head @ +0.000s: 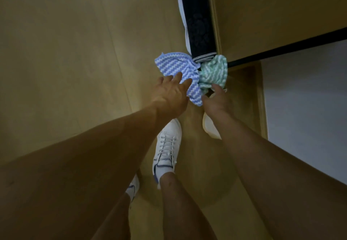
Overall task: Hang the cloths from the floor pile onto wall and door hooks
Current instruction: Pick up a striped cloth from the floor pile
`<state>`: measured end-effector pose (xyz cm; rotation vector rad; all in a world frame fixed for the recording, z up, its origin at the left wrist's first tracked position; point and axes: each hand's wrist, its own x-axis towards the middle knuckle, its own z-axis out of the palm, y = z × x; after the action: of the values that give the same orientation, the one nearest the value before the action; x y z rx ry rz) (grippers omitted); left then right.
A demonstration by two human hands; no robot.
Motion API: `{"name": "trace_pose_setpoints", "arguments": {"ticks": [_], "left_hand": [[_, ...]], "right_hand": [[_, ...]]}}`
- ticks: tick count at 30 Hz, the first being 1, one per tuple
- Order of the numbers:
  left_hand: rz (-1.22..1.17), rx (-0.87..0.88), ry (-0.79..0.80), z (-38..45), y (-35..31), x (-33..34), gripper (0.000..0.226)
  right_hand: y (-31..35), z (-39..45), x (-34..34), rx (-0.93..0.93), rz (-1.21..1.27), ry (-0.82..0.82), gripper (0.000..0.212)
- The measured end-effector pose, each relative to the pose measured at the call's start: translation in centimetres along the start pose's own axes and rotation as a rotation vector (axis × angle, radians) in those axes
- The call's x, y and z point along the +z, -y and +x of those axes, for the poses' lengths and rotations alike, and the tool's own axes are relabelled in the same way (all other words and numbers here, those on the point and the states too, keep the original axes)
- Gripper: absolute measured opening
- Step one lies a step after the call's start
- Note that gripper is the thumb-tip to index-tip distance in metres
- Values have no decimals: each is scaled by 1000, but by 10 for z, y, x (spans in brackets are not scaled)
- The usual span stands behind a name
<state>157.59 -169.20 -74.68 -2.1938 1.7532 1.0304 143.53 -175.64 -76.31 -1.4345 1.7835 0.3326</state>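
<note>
Reaching down, I have my left hand (pixel 171 91), fingers spread, over the blue striped cloth (pixel 178 70); my right hand (pixel 216 98) seems loosely open beside the green cloth (pixel 214 70). Both lie crumpled on the floor (pixel 65 61), soft and light; I'd pinch an edge.
</note>
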Motion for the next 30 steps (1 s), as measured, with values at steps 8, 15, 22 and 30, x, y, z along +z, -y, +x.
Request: {"name": "trace_pose_setpoints", "arguments": {"ticks": [8,15,22,30], "left_hand": [[-88,-25,-14,29,8,15,60],[-45,-6,-32,13,16,-31,62],[-11,78,-73,-25,-8,-113,64],[-1,218,-126,-86,-31,-235,76]], "right_hand": [[4,58,16,71,-73,-19,63],[11,8,-16,-130,-47,-196,39],[37,-71,-80,-313,56,-184,43],[86,-178,-167,-574,89,-166,41]]}}
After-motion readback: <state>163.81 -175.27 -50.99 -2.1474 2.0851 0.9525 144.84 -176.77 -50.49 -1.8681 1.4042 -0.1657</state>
